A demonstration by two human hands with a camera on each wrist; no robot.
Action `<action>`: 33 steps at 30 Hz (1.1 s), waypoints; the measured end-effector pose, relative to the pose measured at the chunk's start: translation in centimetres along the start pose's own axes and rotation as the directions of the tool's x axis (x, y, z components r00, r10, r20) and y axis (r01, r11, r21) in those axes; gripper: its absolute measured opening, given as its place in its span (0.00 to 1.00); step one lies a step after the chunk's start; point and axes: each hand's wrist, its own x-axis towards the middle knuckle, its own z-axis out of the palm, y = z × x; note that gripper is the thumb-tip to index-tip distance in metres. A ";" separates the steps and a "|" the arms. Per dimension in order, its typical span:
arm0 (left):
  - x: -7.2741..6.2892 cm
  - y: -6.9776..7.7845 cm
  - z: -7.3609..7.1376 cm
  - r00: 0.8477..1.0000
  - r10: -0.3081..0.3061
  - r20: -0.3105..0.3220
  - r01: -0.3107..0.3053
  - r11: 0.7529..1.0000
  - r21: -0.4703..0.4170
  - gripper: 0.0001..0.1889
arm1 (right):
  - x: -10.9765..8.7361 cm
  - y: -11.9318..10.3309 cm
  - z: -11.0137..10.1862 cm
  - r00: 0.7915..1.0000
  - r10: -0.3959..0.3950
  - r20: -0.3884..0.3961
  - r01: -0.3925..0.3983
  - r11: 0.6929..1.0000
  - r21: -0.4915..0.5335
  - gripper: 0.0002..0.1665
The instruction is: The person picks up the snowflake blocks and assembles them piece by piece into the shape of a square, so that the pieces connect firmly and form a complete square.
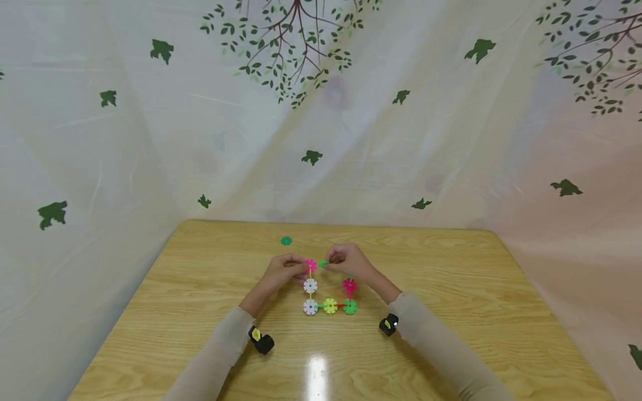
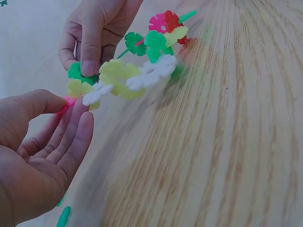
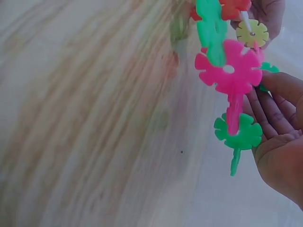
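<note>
My left hand [image 1: 282, 273] pinches a pink flower-shaped plastic disc [image 1: 311, 265] at the upper left end of a chain of slotted discs. Between thumb and fingers, my right hand [image 1: 349, 259] pinches a green disc [image 1: 323, 264], held edge-on right beside the pink one; whether the two touch I cannot tell. Below the pink disc run a white disc [image 1: 310, 285] and another at the corner, then a yellow disc [image 1: 330, 306], a green corner disc [image 1: 350, 307] and a deep pink disc [image 1: 349, 285]. Thin edge-on discs link them. The left wrist view shows both pinches close together.
A loose green disc [image 1: 286, 240] lies on the wooden table [image 1: 200, 289] beyond my left hand. Behind the table's far edge hangs a pale curtain [image 1: 251, 139] printed with leaves. Each wrist wears a small black camera [image 1: 388, 324].
</note>
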 end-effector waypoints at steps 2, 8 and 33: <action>-0.1 0.1 -0.2 0.999 0.003 0.032 -0.003 1.000 -0.001 0.13 | 0.0 0.0 0.2 1.000 -0.008 0.007 0.008 1.000 0.000 0.06; -0.1 -0.1 -0.7 0.995 -0.007 0.102 0.009 1.000 -0.017 0.14 | 0.1 0.2 0.6 0.999 -0.014 0.029 0.014 1.000 0.015 0.05; -1.0 0.1 -0.2 0.998 0.024 0.062 -0.014 0.988 -0.157 0.09 | -0.8 -0.5 0.8 0.997 -0.074 -0.029 0.074 0.997 -0.020 0.03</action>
